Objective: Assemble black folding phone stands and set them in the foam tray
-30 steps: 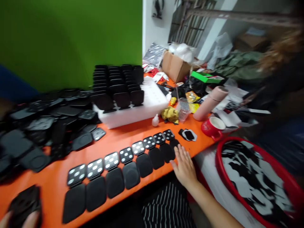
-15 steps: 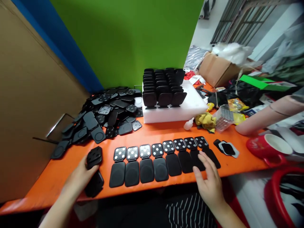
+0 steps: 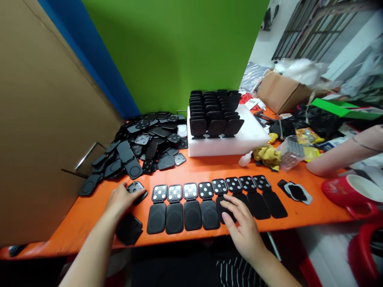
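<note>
My left hand (image 3: 121,201) grips a black hinged pad (image 3: 137,187) by its dotted square end, thumb over the near side. Part of this pad is hidden behind the fingers. Below the wrist, a dark pad (image 3: 128,230) lies at the table's front edge; whether it joins the held one I cannot tell. A row of several unfolded pads (image 3: 183,215) stretches rightward, dotted squares at the far side and plain panels nearer me. Over the middle-right of that row my right hand (image 3: 243,227) is open, its fingers apart and covering parts of the plain panels.
Loose black pads form a pile (image 3: 155,139) at the back left. Standing pads (image 3: 215,111) fill part of a white foam block (image 3: 227,148). Rightward are a small white bottle (image 3: 245,159), yellow cloth (image 3: 267,156), clear plastic tray (image 3: 291,152) and red mug (image 3: 336,193).
My left hand has shifted right and slightly away with its pad, whose dotted face now shows more. My right hand has moved left along the row. The whole view has shifted somewhat.
</note>
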{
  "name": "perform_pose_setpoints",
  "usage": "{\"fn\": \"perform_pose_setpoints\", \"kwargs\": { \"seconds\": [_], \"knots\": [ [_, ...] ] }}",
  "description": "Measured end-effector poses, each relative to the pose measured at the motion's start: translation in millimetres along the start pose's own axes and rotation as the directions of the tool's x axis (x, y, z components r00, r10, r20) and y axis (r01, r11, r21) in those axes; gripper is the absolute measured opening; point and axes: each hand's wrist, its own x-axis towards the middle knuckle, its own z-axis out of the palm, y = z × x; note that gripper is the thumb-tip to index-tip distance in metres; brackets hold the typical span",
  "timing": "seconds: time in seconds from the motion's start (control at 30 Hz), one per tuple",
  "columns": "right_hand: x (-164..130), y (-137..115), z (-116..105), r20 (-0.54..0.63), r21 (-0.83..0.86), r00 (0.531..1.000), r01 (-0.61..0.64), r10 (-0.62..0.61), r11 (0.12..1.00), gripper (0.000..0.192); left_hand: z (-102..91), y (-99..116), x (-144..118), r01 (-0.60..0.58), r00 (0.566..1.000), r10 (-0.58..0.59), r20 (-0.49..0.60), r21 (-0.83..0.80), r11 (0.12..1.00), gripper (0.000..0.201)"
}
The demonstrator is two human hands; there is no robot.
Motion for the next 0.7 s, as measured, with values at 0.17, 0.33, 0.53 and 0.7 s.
{"fn": "perform_pose_setpoints", "kwargs": {
  "seconds": [0.17, 0.33, 0.53, 0.7],
  "knots": [
    [-9, 4, 3, -0.001, 0.048, 0.998, -0.057, 0.057, 0.997, 0.027, -8.0, 12, -16, -0.052, 0.999, 0.053, -0.001, -0.122, 0.991, 0.068],
    [4, -24, 10, 0.155, 0.322, 0.983, -0.148, 0.102, 0.935, 0.026, -22.7, 63, -78, -0.180, 0.975, 0.217, 0.041, -0.427, 0.886, 0.051],
    [29, -68, 29, 0.360, 0.670, 0.927, -0.333, 0.102, 0.664, 0.036, -13.3, 119, -146, -0.079, 0.885, 0.396, 0.243, -0.761, 0.644, 0.055],
    [29, -74, 30, 0.407, 0.730, 0.890, -0.453, 0.208, 0.512, 0.033, 0.5, 128, -159, -0.169, 0.898, 0.412, 0.153, -0.745, 0.646, 0.053]
  ]
}}
